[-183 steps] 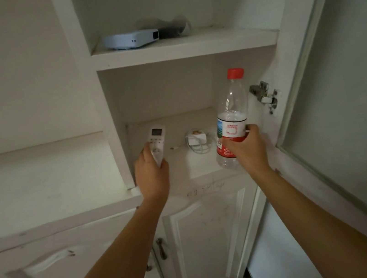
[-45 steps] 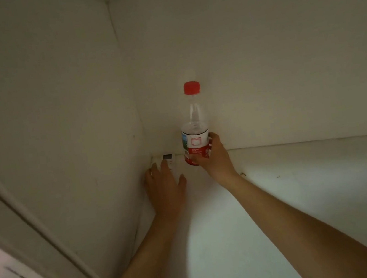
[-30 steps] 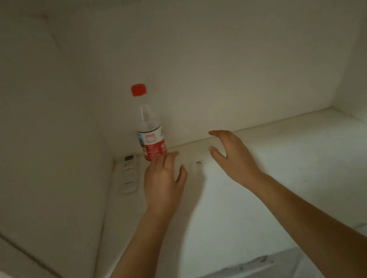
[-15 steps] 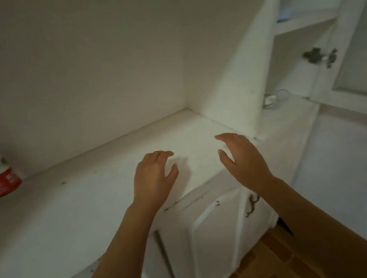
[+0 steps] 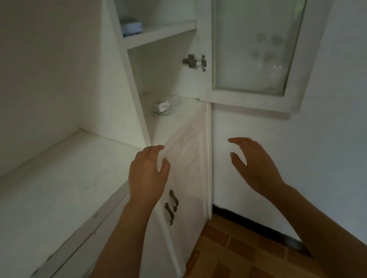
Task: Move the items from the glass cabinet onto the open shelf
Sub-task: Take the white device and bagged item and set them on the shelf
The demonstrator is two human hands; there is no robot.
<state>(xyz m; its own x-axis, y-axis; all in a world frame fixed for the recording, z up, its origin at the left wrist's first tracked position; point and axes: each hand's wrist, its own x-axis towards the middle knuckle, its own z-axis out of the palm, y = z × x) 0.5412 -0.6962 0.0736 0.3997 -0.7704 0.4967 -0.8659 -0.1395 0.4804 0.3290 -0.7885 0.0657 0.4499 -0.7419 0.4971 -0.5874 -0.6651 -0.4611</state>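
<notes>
The glass cabinet stands with its glass door [image 5: 254, 29] swung open to the right. On its lower shelf lies a white charger with a coiled cable [image 5: 163, 106]. A pale blue box [image 5: 132, 28] rests on the cabinet's upper shelf [image 5: 161, 34]. The wide open shelf [image 5: 48, 184] stretches away to the left; the bottle and the remote are out of view. My left hand [image 5: 148, 178] hovers open below the cabinet's front edge, holding nothing. My right hand [image 5: 253, 163] is open too, further right in front of the wall.
Below the shelves are white cupboard doors with two dark handles [image 5: 171, 206]. A metal hinge [image 5: 195, 62] sticks out inside the cabinet at the door. A white wall [image 5: 339, 174] closes the right side, above a brown tiled floor [image 5: 233, 263].
Both hands let go of the bottle and the remote on the open shelf's far left corner and drew back. My view swung right, and both empty hands now face the glass cabinet.
</notes>
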